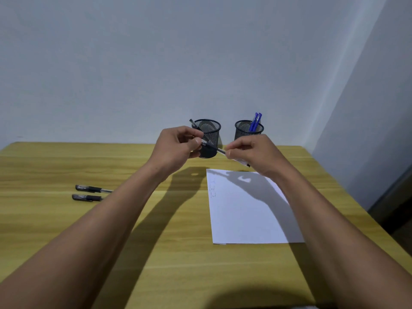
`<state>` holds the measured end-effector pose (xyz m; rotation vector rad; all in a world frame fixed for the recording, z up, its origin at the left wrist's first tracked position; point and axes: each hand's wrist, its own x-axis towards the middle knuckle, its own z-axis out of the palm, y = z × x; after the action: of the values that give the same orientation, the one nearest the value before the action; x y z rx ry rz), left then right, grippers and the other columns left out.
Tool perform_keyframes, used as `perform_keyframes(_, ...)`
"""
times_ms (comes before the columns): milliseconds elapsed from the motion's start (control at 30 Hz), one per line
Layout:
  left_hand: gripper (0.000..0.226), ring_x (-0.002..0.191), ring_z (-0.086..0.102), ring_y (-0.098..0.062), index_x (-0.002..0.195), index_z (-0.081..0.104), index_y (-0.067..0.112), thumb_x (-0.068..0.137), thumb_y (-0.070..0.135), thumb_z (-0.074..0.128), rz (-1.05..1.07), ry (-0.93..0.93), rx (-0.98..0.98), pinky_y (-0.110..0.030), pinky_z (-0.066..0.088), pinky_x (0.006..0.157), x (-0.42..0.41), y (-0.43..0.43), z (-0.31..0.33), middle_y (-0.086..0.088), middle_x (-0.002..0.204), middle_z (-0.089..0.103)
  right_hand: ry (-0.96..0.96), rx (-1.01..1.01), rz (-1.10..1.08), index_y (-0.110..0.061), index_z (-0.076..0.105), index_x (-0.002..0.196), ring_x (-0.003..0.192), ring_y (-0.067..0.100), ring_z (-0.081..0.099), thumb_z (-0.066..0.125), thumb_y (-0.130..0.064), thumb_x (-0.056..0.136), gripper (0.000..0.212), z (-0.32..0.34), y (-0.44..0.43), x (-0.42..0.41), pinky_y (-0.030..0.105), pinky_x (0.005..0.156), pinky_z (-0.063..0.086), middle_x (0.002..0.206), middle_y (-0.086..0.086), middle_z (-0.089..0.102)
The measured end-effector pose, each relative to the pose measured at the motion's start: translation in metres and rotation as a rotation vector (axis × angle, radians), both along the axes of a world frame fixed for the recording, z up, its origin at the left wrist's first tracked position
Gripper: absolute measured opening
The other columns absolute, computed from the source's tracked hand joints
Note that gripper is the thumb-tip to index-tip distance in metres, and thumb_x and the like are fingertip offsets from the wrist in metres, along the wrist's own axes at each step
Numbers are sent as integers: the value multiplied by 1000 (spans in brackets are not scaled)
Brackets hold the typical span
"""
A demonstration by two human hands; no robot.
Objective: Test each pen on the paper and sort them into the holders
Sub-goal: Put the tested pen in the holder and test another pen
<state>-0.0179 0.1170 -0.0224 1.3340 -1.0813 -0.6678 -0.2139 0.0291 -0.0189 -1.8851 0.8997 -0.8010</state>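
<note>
Black pen (214,148) held in the air between both hands, above the table (156,219) and in front of the left holder (208,134). Left hand (178,144) pinches the cap end, right hand (252,152) grips the barrel. Long axis runs left-right, dropping toward the right. Likely uncapping; paper (249,215) lies just below the right hand, so that hand is nearer. Two pens (89,192) wait far left.

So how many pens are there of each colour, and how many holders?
Black pens: 4, one in the left holder, two on the table, one held
Blue pens: 2
Mesh holders: 2
Total: 8
</note>
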Motion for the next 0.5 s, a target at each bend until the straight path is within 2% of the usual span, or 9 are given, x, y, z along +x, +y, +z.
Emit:
perform_keyframes(67, 14, 81, 67, -20, 105, 70, 8, 92, 6, 67, 3, -22, -22, -42, 61, 84, -5, -5, 4, -17, 82, 65, 95, -77, 37, -16, 78, 92, 52, 3, 54, 79, -14, 87, 5, 7, -2, 5, 17, 57, 42, 65, -3, 68)
perform_keyframes(133, 22, 87, 70, -17, 112, 69, 15, 91, 22, 69, 66, -25, -40, -43, 60, 86, -6, -13, 5, -13, 87, 72, 151, -144, 51, -21, 76, 91, 64, 9, 62, 74, -18, 92, 4, 12, -6, 8, 25, 67, 48, 77, 6, 76)
perform_keyframes(200, 35, 93, 69, -10, 116, 67, 25, 86, 42, 65, 201, -30, -42, -43, 57, 91, -3, -22, 3, 1, 97, 75, 134, -168, 22, -23, 73, 86, 71, 15, 62, 70, -17, 94, 11, 16, -15, 9, 32, 74, 49, 87, 13, 78)
perform_keyframes(267, 44, 97, 66, -9, 125, 63, 24, 85, 42, 63, 313, -41, -19, -41, 52, 97, 1, -29, -4, 7, 106, 72, 67, -171, -61, -23, 72, 83, 65, 12, 61, 71, -18, 93, 12, 21, -26, 10, 33, 74, 50, 84, 8, 77)
perform_keyframes(333, 56, 111, 61, -13, 138, 54, 19, 86, 35, 68, 352, -106, 66, -38, 47, 104, 5, -38, -16, 2, 122, 66, -22, -144, -133, -20, 72, 85, 59, 8, 60, 74, -19, 91, 6, 26, -38, 13, 34, 72, 53, 78, 1, 73)
perform_keyframes(400, 71, 125, 53, -18, 146, 45, 17, 83, 35, 74, 330, -204, 157, -38, 43, 107, 6, -48, -29, -3, 137, 57, -112, -109, -154, -17, 71, 87, 61, 7, 63, 75, -16, 90, 5, 31, -48, 21, 34, 71, 58, 77, 0, 71)
perform_keyframes(500, 88, 134, 46, -24, 151, 34, 15, 79, 37, 79, 303, -259, 220, -42, 40, 110, 8, -65, -42, -7, 148, 48, -167, -118, -174, -14, 69, 93, 68, 10, 68, 73, -12, 91, 5, 38, -61, 36, 31, 68, 59, 83, 5, 72)
